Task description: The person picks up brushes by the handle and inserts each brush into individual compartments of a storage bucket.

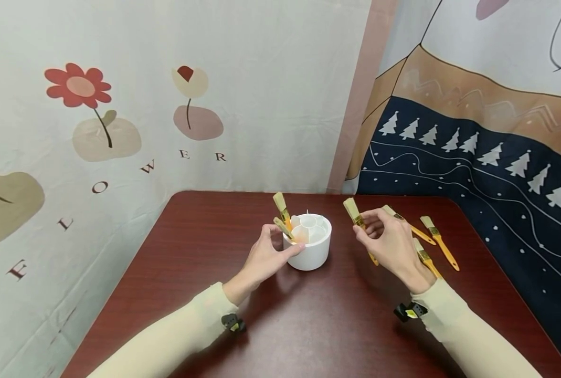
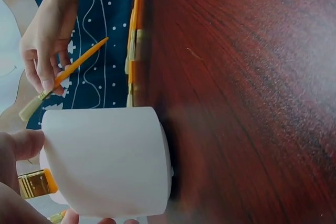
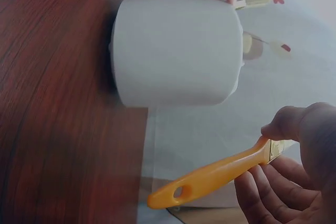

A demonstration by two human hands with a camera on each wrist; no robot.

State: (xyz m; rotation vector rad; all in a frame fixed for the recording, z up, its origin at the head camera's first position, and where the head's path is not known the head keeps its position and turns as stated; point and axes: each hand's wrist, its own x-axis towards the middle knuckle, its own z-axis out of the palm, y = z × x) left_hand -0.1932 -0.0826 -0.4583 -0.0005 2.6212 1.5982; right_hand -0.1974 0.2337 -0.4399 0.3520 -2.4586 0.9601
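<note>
Near the far side of the table stands a white round divided holder (image 1: 319,256). My left hand (image 1: 265,258) grips its left side, thumb at the front rim and fingers around the back. Two paintbrushes stand in the holder's left compartments, bristles up: one taller brush (image 1: 282,205) and one leaning brush (image 1: 283,228). To the right of the holder, my right hand (image 1: 392,245) pinches another paintbrush (image 3: 215,179) near its metal band. That brush is held above the table, its bristles up and its yellow handle slanting down.
Three more yellow-handled paintbrushes lie at the right of the dark red table (image 1: 204,262): one far right (image 1: 443,247), one behind my right hand (image 1: 422,233), one partly hidden by my wrist (image 1: 429,262). A printed cloth (image 1: 271,94) hangs behind the table.
</note>
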